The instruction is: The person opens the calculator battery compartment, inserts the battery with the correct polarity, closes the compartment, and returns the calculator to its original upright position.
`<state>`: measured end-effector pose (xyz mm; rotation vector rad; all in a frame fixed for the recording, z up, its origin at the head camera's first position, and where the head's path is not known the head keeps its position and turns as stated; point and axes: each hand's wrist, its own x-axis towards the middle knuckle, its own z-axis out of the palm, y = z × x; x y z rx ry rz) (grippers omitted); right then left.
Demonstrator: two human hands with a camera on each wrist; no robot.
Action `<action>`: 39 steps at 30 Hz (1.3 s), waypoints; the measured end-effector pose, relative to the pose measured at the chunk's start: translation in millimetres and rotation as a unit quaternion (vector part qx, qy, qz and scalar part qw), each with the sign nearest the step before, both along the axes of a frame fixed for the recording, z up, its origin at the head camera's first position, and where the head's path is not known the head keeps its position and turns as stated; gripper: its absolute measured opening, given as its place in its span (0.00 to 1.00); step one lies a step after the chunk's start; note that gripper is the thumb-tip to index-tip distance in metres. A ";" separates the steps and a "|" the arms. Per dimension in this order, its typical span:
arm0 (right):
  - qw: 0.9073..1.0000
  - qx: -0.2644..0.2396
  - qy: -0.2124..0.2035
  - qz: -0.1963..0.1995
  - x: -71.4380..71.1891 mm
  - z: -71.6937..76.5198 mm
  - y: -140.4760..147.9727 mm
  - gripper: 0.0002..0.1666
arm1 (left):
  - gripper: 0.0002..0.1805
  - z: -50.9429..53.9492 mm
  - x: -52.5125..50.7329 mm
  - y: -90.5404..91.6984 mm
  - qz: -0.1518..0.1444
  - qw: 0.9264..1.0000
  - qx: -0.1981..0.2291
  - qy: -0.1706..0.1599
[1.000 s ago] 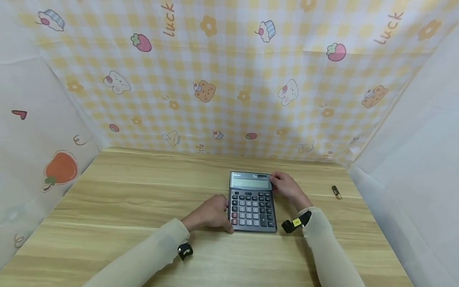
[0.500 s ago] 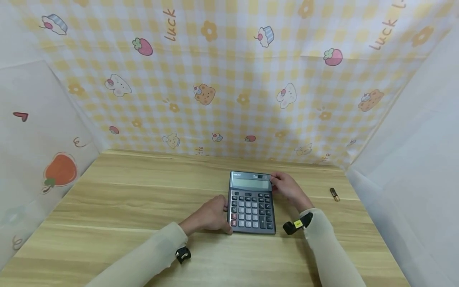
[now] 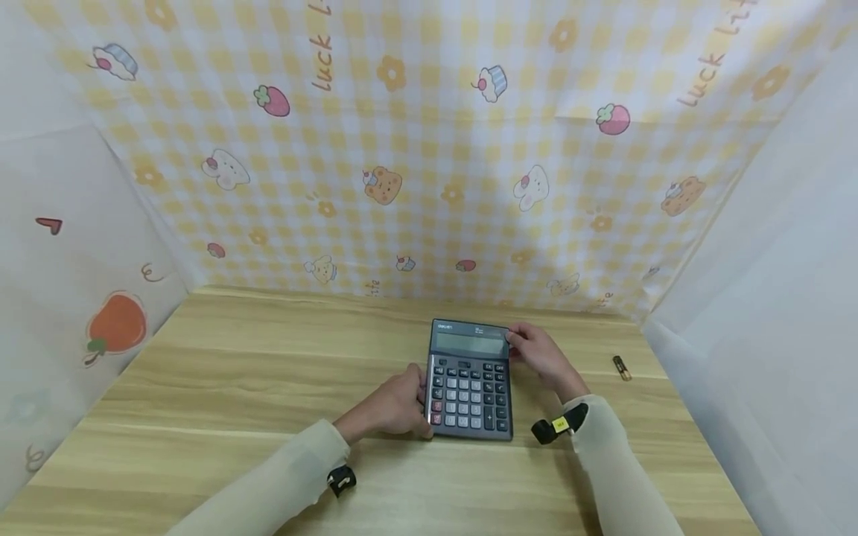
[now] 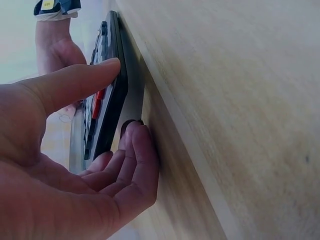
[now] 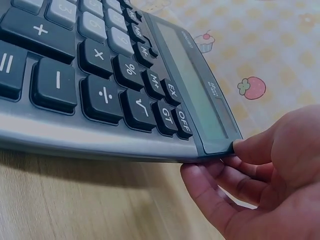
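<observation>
A dark grey desk calculator [image 3: 469, 380] with a wide display lies between my two hands, face up. My left hand [image 3: 400, 402] holds its lower left corner. In the left wrist view the left thumb [image 4: 75, 86] presses the calculator's [image 4: 119, 65] edge, and the other fingers curl beneath it, with a gap above the wood. My right hand [image 3: 543, 359] pinches the upper right corner. The right wrist view shows the thumb on the edge beside the display [image 5: 190, 85] and fingertips under the body. The calculator's underside is mostly hidden.
A small black-and-copper battery [image 3: 622, 368] lies on the wooden table [image 3: 268, 357] to the right. A yellow checked cloth [image 3: 429, 149] hangs behind the table's back edge. White sheets hang at both sides.
The head view has shifted slightly, so the backdrop sits lower in frame. The calculator's far edge appears a little nearer the table's back edge. Both hands keep their hold.
</observation>
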<state>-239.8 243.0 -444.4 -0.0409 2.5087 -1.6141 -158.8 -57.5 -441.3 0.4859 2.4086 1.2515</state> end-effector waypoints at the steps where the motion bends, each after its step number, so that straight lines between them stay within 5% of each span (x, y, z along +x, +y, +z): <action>1: 1.000 -0.001 -0.001 -0.001 0.0 -0.8 0.2 0.13 | 0.40 -0.7 0.5 0.0 0.000 1.000 0.004 -0.003; 14: 1.000 0.011 0.008 -0.007 5.1 1.9 -0.9 0.13 | 0.41 -4.0 3.5 -5.3 -0.010 0.999 0.034 -0.010; 27: 1.000 0.005 0.028 -0.001 8.2 18.6 -3.5 0.12 | 0.44 6.3 -2.7 -16.4 -0.013 0.999 0.007 0.034; 39: 0.999 -0.008 0.045 0.001 12.5 26.1 -2.5 0.12 | 0.48 12.5 -7.0 -24.8 -0.013 0.999 0.014 0.026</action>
